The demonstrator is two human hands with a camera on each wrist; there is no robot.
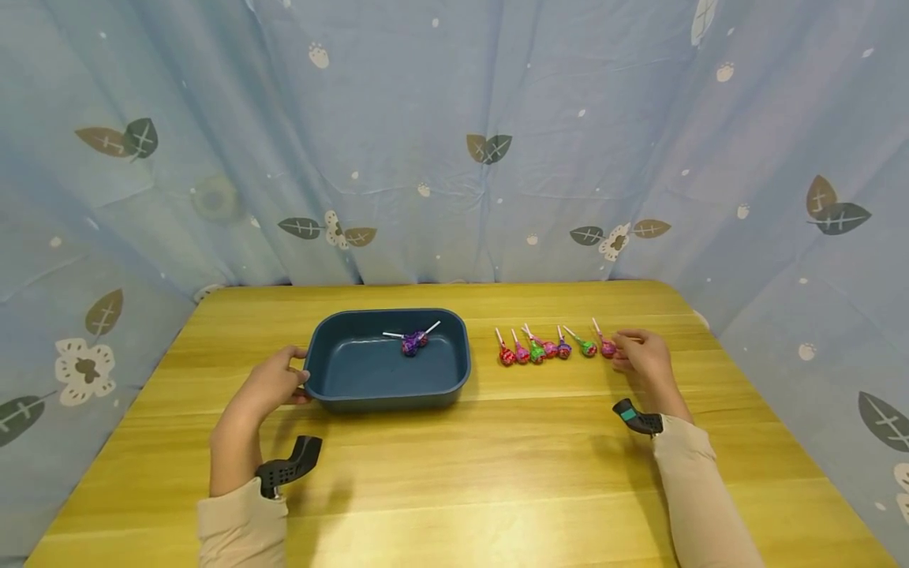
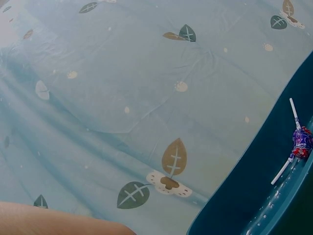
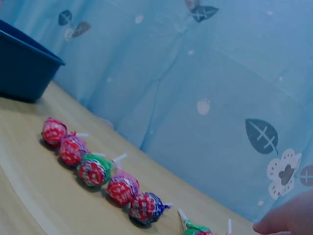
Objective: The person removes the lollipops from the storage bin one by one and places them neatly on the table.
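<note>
A dark blue rectangular basin [image 1: 387, 402] stands on the table, with two purple-wrapped lollipops [image 1: 412, 345] inside it. My left hand [image 1: 266, 383] holds the basin's left end, fingers and thumb at its rim and wall. To the basin's right lies a row of several lollipops in red, pink, green and purple wrappers, among them a green lollipop [image 1: 588, 348]. At the row's right end is a pink lollipop [image 1: 607, 348]. My right hand [image 1: 645, 359] is beside it, bent fingertips at its right side; whether they touch is unclear. Only part of that hand shows in the right wrist view.
The wooden table [image 1: 454, 489] ends at a pale blue curtain [image 1: 426, 197] with leaf and flower prints, which also hangs along both sides. Black wrist mounts [image 1: 287, 467] sit at both cuffs.
</note>
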